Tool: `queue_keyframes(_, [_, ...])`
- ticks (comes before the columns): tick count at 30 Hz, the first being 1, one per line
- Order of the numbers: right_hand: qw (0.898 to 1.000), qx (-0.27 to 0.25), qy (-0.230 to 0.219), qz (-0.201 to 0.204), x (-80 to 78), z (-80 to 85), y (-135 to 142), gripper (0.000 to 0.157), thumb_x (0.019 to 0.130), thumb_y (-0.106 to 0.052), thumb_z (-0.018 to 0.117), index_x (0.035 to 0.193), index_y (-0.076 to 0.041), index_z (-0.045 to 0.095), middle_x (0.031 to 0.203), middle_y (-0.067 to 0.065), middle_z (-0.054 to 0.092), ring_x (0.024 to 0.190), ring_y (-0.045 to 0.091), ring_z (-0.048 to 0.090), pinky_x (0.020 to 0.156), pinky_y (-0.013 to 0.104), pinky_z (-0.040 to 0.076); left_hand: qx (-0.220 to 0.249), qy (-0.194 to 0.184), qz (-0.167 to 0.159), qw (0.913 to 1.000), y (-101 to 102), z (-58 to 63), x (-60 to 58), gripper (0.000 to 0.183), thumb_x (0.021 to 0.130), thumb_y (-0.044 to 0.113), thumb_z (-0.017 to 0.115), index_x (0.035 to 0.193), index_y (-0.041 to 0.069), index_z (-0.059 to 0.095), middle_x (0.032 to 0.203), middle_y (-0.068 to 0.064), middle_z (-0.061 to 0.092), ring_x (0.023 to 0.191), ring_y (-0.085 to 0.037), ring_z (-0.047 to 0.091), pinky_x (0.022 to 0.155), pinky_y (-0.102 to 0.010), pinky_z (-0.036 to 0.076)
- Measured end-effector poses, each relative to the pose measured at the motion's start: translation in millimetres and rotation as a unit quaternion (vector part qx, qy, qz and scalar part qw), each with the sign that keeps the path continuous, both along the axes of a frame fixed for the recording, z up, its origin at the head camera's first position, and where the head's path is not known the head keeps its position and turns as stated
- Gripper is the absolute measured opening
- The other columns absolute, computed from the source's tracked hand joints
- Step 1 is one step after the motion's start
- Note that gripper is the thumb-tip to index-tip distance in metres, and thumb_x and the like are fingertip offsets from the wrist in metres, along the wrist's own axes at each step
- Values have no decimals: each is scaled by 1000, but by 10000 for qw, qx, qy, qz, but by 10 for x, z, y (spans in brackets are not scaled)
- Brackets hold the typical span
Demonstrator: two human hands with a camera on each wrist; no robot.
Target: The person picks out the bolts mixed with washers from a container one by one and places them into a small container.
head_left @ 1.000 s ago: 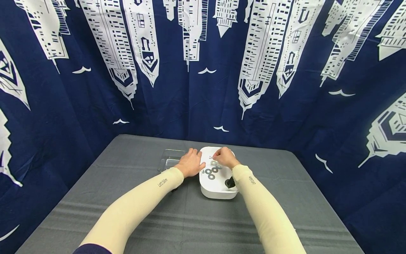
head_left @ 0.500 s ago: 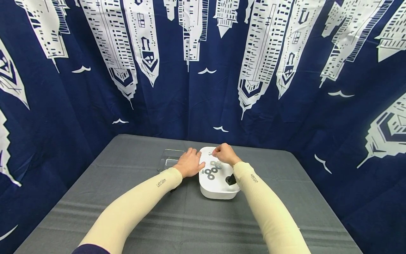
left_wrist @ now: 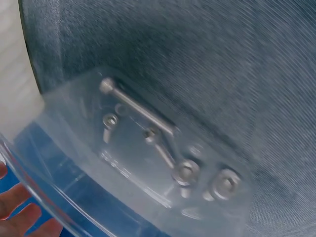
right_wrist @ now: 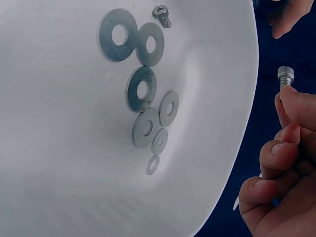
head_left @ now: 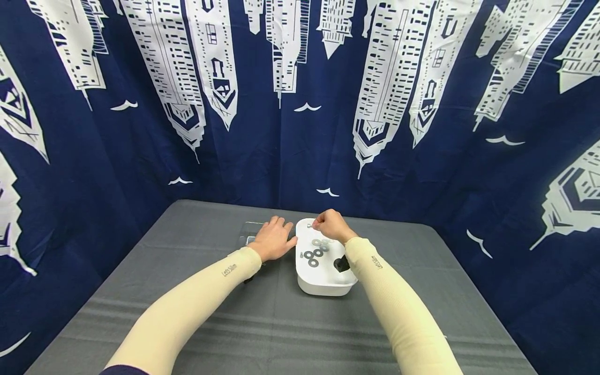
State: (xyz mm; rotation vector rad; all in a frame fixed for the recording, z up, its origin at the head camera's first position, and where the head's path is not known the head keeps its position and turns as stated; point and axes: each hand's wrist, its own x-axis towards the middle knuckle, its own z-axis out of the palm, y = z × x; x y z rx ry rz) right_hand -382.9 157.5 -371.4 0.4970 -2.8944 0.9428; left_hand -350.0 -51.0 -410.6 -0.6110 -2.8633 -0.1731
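My right hand (head_left: 332, 225) is over the far end of a white tray (head_left: 323, 288), pinching a small socket-head screw (right_wrist: 285, 74) between thumb and finger, head outward. In the tray lie several flat metal washers (right_wrist: 142, 90) of different sizes and another short screw (right_wrist: 162, 16). Fingers of my left hand (head_left: 272, 239) are spread loosely beside the tray's left side, over a clear plastic box (head_left: 248, 230) that the hand partly covers. The left wrist view, slightly blurred, shows several screws and bolts (left_wrist: 143, 111) inside this box, with left fingertips (left_wrist: 19, 212) beyond its rim.
A grey cloth-covered table (head_left: 197, 312) lies beneath everything. Behind it hangs a dark blue curtain (head_left: 290, 146) with white building prints. A black wrist device (head_left: 341, 264) by my right sleeve overlaps the tray in the head view.
My left hand has shifted left, away from the tray's edge and further over the clear box. My right hand has risen slightly toward the tray's far end, still pinching the screw.
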Motion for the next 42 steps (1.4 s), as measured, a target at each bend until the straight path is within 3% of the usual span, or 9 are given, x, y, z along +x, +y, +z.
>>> queue_keyframes(6, [9999, -40, -36, 121, 5, 38, -86, 12, 90, -7, 69, 88, 1, 76, 82, 7, 72, 76, 17, 59, 67, 26, 47, -226, -17, 208, 9995, -118, 24, 7, 59, 104, 49, 45, 148, 10, 51, 145, -15, 51, 140, -31, 41, 110, -52, 39])
queue_keyframes(21, [9990, 170, 243, 346, -35, 96, -326, 12, 87, -9, 68, 85, -1, 78, 80, 6, 74, 76, 17, 62, 73, 31, 51, -197, -54, 511, 9985, -412, 29, -3, 59, 103, 50, 44, 147, 11, 51, 145, -15, 51, 140, -30, 40, 110, -53, 38])
queue_keyframes(30, [9982, 204, 138, 541, -91, 75, -485, 11, 85, -4, 67, 85, -1, 77, 79, 3, 72, 72, 12, 55, 65, 24, 44, -134, -78, 735, 9972, -560, 35, 36, 58, 102, 47, 47, 147, 11, 51, 147, -16, 50, 142, -33, 39, 111, -54, 36])
queue_keyframes(38, [9972, 306, 115, 679, -89, 117, -628, 10, 84, -4, 68, 82, -4, 78, 84, 10, 75, 72, 12, 53, 66, 24, 42, -215, -190, 851, 9960, -709, 27, 36, 59, 102, 47, 47, 149, 11, 49, 149, -16, 48, 144, -34, 36, 113, -55, 35])
queue_keyframes(42, [9964, 429, 127, 726, -103, 121, -696, 9, 84, -5, 69, 82, -4, 78, 81, 6, 74, 73, 12, 54, 67, 24, 43, -247, -191, 884, 9956, -788, 17, 34, 60, 102, 47, 46, 149, 10, 49, 149, -17, 48, 144, -34, 36, 113, -55, 35])
